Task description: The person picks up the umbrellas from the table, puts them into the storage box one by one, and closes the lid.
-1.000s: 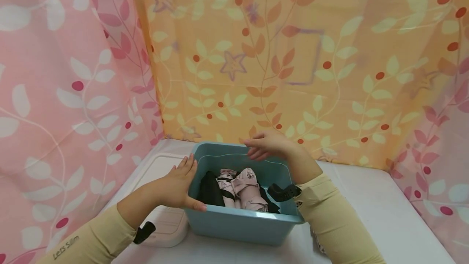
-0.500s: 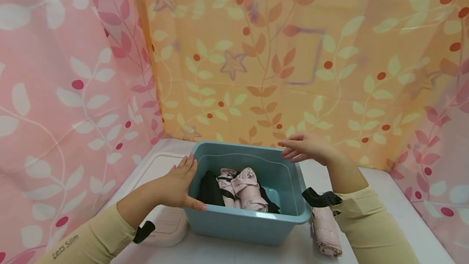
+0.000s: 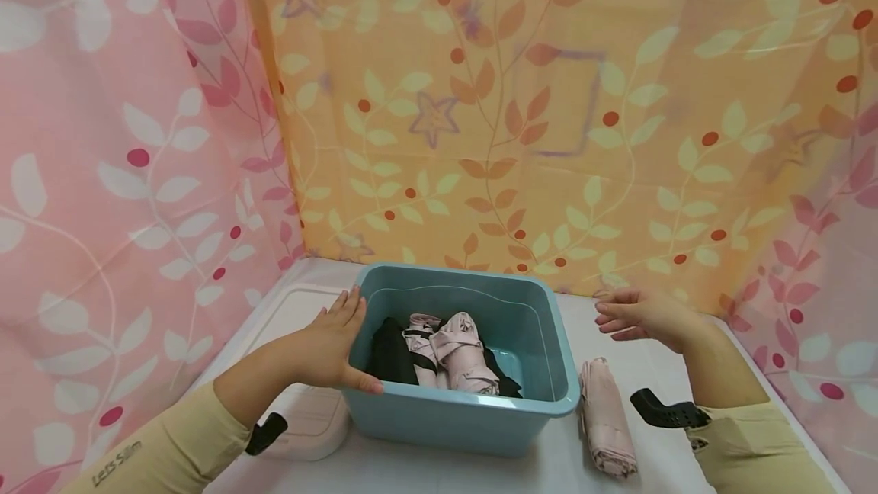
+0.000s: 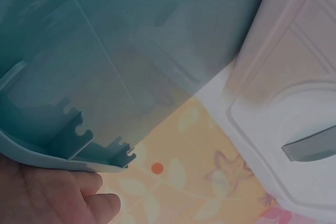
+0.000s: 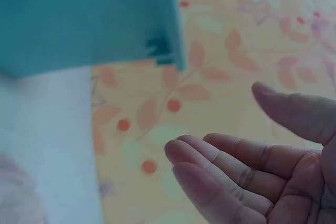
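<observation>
A blue-green plastic tub (image 3: pixel 439 425) stands on the white-covered table. My left hand (image 3: pixel 329 345) rests on its left rim, fingers spread and straight, thumb over the front corner. From the left wrist view, those fingers (image 4: pixel 97 203) lie along the tub's rim. Inside the tub are a rolled pale pink fabric bundle (image 3: pixel 466 357), another pinkish piece with black bands (image 3: pixel 421 341), and black fabric (image 3: pixel 391 357). To the tub's right lies a separate rolled pink bundle (image 3: pixel 607 421). Above and beyond that bundle hovers my right hand (image 3: pixel 648 319), holding nothing, its fingers loosely bent.
A white lid (image 3: pixel 309 421) lies left of the tub, partly under my left forearm; its grey handle (image 4: pixel 312 145) shows in the left wrist view. Leaf-patterned curtains, an orange one (image 3: pixel 439 197) behind and pink ones (image 3: pixel 158 250) at the sides, enclose the white table (image 3: pixel 658 372).
My right hand has moved from over the tub out to the right, uncovering the rolled pink bundle on the table. My left hand has stayed on the rim.
</observation>
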Demonstrator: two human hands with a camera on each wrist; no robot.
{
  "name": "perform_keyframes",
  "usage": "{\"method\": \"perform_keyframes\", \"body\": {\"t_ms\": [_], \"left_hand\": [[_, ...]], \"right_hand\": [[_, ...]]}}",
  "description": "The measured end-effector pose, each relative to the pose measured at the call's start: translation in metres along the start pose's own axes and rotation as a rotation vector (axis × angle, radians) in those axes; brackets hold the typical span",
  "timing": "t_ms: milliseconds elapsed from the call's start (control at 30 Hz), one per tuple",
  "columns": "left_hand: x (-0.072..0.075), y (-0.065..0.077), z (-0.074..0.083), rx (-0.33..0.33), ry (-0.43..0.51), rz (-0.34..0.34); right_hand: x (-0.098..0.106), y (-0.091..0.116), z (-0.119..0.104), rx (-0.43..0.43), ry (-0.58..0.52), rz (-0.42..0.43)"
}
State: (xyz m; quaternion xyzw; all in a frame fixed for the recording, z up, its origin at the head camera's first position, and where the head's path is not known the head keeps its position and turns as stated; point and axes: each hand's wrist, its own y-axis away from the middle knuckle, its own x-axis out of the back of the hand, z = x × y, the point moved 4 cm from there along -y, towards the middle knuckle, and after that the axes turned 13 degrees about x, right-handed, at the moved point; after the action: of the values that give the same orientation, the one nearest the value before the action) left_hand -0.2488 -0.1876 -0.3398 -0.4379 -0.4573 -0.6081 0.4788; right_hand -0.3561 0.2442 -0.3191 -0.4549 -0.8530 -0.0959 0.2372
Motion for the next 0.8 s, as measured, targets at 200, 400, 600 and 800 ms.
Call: {"method": "perform_keyframes", "body": {"t_ms": [200, 400, 600, 800], "left_hand": [[0.001, 0.000, 0.000, 0.010, 0.006, -0.007], [0.001, 0.000, 0.000, 0.012, 0.010, -0.009], [0.000, -0.001, 0.000, 0.008, 0.014, -0.005], [0.000, 0.000, 0.000, 0.010, 0.017, -0.010]], "right_hand": [[-0.002, 0.021, 0.044, -0.075, -0.018, -0.012], [-0.010, 0.040, 0.086, -0.179, -0.048, 0.006], [-0.021, 0.051, 0.122, -0.305, -0.034, 0.055], [-0.037, 0.053, 0.139, -0.397, -0.011, 0.082]]}}
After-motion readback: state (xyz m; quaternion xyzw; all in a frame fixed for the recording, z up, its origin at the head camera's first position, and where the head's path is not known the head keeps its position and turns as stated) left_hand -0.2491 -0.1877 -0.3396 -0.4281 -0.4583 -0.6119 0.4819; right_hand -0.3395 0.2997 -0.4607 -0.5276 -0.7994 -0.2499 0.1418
